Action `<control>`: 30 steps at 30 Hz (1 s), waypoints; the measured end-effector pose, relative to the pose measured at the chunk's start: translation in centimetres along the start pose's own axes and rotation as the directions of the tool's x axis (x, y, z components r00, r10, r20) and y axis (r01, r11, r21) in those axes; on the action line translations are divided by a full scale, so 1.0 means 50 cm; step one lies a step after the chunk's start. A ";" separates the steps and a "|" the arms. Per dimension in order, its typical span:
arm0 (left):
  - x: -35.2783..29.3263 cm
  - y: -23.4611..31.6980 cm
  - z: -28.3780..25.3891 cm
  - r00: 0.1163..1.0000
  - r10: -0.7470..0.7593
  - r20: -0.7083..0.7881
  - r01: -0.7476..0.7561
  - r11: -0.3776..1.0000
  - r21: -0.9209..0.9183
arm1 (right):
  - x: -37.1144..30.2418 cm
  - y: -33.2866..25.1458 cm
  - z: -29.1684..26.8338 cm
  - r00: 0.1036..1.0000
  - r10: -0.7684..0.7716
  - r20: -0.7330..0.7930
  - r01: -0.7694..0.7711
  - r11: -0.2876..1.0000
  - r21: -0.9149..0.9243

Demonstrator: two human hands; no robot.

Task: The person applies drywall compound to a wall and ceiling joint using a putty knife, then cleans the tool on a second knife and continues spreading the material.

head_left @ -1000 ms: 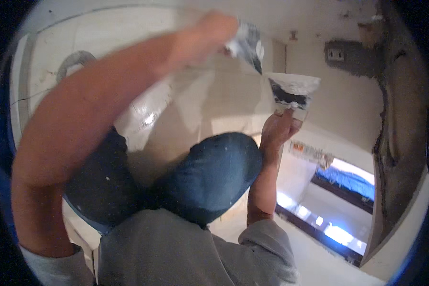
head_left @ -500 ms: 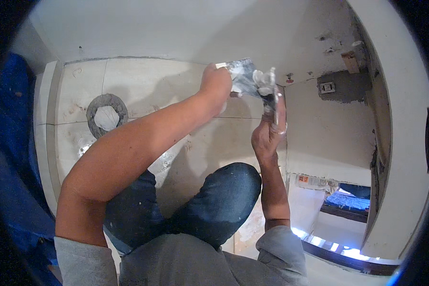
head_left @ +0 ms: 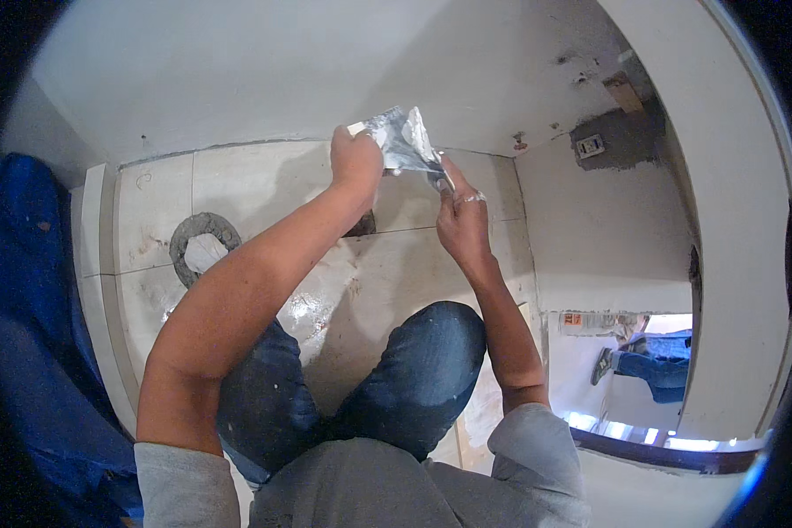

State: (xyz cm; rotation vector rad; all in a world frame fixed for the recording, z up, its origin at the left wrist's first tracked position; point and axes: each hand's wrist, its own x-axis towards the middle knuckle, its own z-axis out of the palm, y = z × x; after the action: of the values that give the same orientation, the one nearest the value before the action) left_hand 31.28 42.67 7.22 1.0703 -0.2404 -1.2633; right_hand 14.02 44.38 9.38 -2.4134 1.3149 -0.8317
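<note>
Overlapping now, apart one second ago: grey metal scraper smeared white, gripped in left hand; white-loaded scraper, edge-on, gripped in right hand. Both above far cream tiled floor. Judged: white paste being worked from one onto other.

I'm crouched in an unfinished room of a building under construction or renovation: an electrical outlet sits in a raw cement patch, a rough cement ring interrupts the tiled floor, and white paste coats my putty knife.
</note>
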 end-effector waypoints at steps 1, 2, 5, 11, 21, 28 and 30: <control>0.001 0.001 -0.001 0.999 0.024 -0.026 -0.024 1.000 0.009 | -0.005 0.008 -0.001 1.000 0.006 -0.009 -0.006 1.000 0.000; 0.005 0.004 -0.001 1.000 0.023 -0.018 -0.023 1.000 0.016 | -0.010 0.015 -0.005 0.999 0.011 0.047 -0.008 0.998 -0.061; 0.032 0.004 -0.011 0.992 0.122 -0.020 -0.121 0.992 0.048 | -0.029 0.053 0.008 0.998 0.035 0.048 -0.028 0.989 -0.145; 0.015 -0.010 -0.012 0.988 0.141 -0.062 -0.123 0.965 0.230 | 0.004 0.041 -0.042 0.869 0.479 -0.127 -0.427 0.854 0.298; -0.041 -0.005 0.021 0.995 0.084 0.049 -0.081 0.995 -0.050 | -0.023 -0.037 -0.009 0.949 0.181 -0.258 -0.024 0.857 0.515; -0.039 0.052 0.008 0.980 0.117 0.161 -0.106 0.992 -0.075 | -0.047 0.052 -0.008 0.969 -0.232 -0.088 0.212 0.959 -0.188; -0.039 0.058 0.004 0.976 0.109 0.191 -0.102 0.994 -0.046 | -0.034 0.063 -0.040 0.965 0.205 -0.165 -0.166 0.961 0.221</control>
State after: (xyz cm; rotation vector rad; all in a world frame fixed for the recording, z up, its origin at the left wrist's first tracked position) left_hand 32.35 44.00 10.30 0.8925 -0.4156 -1.2713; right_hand 9.99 44.15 8.83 -2.0582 1.4191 -1.1026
